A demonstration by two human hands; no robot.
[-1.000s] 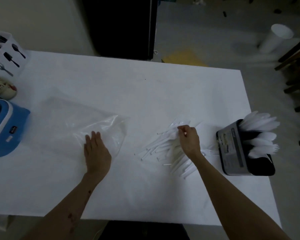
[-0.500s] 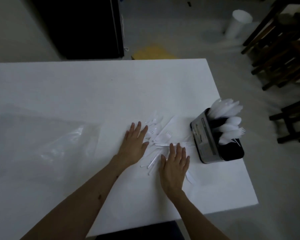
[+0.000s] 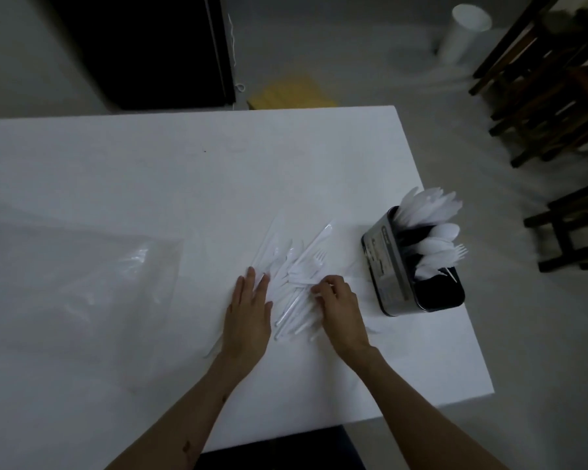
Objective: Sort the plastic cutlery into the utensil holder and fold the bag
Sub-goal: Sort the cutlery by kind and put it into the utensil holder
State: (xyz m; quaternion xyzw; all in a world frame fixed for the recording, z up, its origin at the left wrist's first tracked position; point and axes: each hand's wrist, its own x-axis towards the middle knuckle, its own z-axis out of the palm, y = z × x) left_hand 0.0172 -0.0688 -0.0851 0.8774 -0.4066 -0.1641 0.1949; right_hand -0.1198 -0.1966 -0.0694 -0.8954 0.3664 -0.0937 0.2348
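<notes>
Half a second ago the right hand (image 3: pixel 342 308) lay flat with straight fingers on the near side of the loose cutlery (image 3: pixel 294 276); now its fingers are curled and it pinches a thin white handle at the pile's right edge. The left hand (image 3: pixel 250 310) has shifted a little toward the person and still rests flat, fingers straight and close together, fingertips on the left edge of the pile. The bag (image 3: pixel 78 283), which the left hand pressed a second ago, lies alone and well apart to the left on the counter (image 3: pixel 184 171). The cutlery is matte white plastic, slim straight handles fanned and crossing one another, with fork tines showing near the top of the heap. The bag is clear, thin film, crumpled, with soft glossy highlights along its creases. The utensil holder (image 3: pixel 392 276) stands just right of the pile near the counter's right edge: a dark box with rounded corners and a grey printed label on its side, holding upright white spoons and forks with their bowls and tines spread above the rim. The counter is smooth, plain white.
</notes>
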